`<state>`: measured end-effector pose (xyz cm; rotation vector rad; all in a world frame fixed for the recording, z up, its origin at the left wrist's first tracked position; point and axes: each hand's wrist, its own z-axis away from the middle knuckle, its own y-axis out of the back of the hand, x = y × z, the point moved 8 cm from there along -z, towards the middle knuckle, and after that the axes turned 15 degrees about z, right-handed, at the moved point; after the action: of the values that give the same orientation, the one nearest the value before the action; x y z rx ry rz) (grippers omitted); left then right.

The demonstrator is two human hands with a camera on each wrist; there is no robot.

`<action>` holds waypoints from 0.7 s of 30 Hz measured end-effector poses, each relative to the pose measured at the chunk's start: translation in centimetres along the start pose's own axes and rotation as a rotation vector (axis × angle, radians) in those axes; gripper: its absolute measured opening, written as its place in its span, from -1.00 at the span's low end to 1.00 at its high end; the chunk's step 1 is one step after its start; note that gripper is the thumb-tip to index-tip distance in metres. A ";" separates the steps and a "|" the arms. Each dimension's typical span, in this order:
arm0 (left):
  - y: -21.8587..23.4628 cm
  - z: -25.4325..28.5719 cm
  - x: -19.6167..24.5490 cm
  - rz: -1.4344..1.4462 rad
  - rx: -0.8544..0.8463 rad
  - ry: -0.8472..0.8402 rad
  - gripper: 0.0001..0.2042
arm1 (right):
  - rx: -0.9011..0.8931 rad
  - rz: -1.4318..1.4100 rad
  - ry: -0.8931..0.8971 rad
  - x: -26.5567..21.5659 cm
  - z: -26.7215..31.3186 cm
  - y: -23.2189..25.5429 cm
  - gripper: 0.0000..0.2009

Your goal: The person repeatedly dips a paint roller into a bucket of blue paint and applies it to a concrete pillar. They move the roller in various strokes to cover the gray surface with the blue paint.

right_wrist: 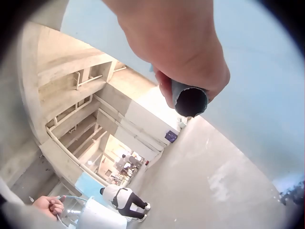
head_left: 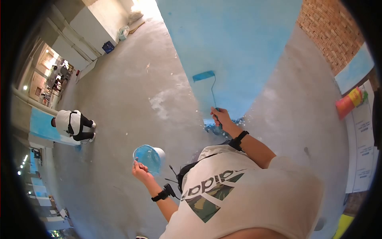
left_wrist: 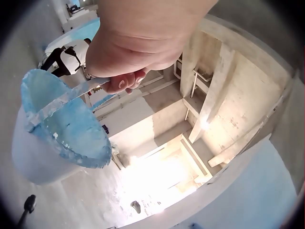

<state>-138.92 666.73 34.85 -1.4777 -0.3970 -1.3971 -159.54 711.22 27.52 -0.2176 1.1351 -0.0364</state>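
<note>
A paint roller (head_left: 203,76) with a blue sleeve lies against the light blue wall (head_left: 234,36). My right hand (head_left: 223,118) grips its handle, and in the right wrist view the hollow handle end (right_wrist: 190,101) sticks out below that hand (right_wrist: 176,52). From my left hand (head_left: 142,171) hangs a white bucket (head_left: 160,154), smeared blue inside, with the fingers curled round its handle. The left wrist view shows this hand (left_wrist: 143,43) holding the paint-coated handle (left_wrist: 62,99) above the bucket (left_wrist: 38,152), which is tilted in that view.
Another person (head_left: 69,122) in a white top bends over at the left, beside a blue-painted low wall (head_left: 41,123). A brick wall (head_left: 330,28) and a red and yellow container (head_left: 349,103) are at the right. A blue crate (head_left: 108,47) stands at the far left wall.
</note>
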 end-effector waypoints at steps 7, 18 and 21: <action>-1.5 0.0 0.8 -0.013 -0.071 0.021 -0.77 | 0.049 0.064 -0.119 3.2 0.7 2.3 -0.63; -0.7 -0.1 -0.4 -0.020 -0.083 0.059 -0.77 | 0.124 -0.068 -0.135 1.7 2.0 5.5 -0.63; 0.7 -0.2 -1.1 -0.016 -0.053 0.105 -0.77 | 0.156 0.005 -0.178 2.6 2.5 5.1 -0.62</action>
<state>-138.77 666.65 33.53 -1.4395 -0.3083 -1.5007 -156.58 716.21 25.30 -0.0769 0.9508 -0.0993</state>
